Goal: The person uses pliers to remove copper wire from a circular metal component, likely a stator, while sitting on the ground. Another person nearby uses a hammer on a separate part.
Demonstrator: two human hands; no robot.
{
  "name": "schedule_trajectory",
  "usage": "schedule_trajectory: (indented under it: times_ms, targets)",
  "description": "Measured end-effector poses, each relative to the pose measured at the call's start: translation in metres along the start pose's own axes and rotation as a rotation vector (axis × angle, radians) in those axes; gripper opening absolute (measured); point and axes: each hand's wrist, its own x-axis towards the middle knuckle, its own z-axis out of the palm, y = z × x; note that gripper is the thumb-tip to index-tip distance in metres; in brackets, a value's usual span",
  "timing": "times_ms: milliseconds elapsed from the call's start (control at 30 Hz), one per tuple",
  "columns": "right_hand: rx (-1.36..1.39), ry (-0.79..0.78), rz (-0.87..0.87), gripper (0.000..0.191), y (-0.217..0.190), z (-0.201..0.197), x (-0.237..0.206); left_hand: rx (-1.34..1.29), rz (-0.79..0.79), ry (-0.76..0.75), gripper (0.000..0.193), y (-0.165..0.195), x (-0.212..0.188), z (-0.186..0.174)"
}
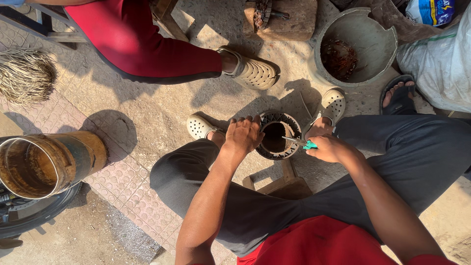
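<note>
A round stator [277,135] with toothed rim is stood on the floor [147,113] between the feet. Its left rim is clasped by the left hand [243,135], fingers closed over the edge. Green-handled pliers [300,143] are gripped in the closed right hand [331,148], their tips laid across the stator's right rim. A cracked grey bucket [355,46] is seen farther right.

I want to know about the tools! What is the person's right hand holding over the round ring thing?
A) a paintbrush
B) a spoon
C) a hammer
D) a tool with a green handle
D: the right hand grips a tool with a green handle, its metal tip reaching over the ring.
</note>
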Motion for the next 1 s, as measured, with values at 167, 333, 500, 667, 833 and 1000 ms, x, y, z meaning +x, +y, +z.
schedule_trajectory:
  times_ms: [167,333,500,667,833,1000]
  targets:
    - [-0.004,0.014,0.008,0.042,0.002,0.002,0.002,0.002,0.002,0.009,0.072,0.001,-0.001,-0.004]
    - [-0.035,0.011,0.004,0.045,0.008,0.006,0.007,-0.033,-0.021,-0.065,0.071,0.002,0.0,-0.006]
    - [-0.059,0.01,0.008,0.048,0.009,0.005,0.008,-0.022,-0.009,0.02,0.071,0.002,0.001,-0.004]
    - [-0.033,-0.009,0.064,0.047,0.006,0.004,0.005,-0.022,0.0,-0.02,0.071,0.002,-0.002,-0.009]
    - [-0.043,0.007,0.044,0.046,0.007,0.005,0.005,-0.035,-0.008,-0.038,0.071,0.003,-0.002,-0.013]
    - [-0.05,0.02,0.006,0.045,0.012,0.007,0.009,0.054,0.021,0.05,0.073,0.003,-0.002,-0.004]
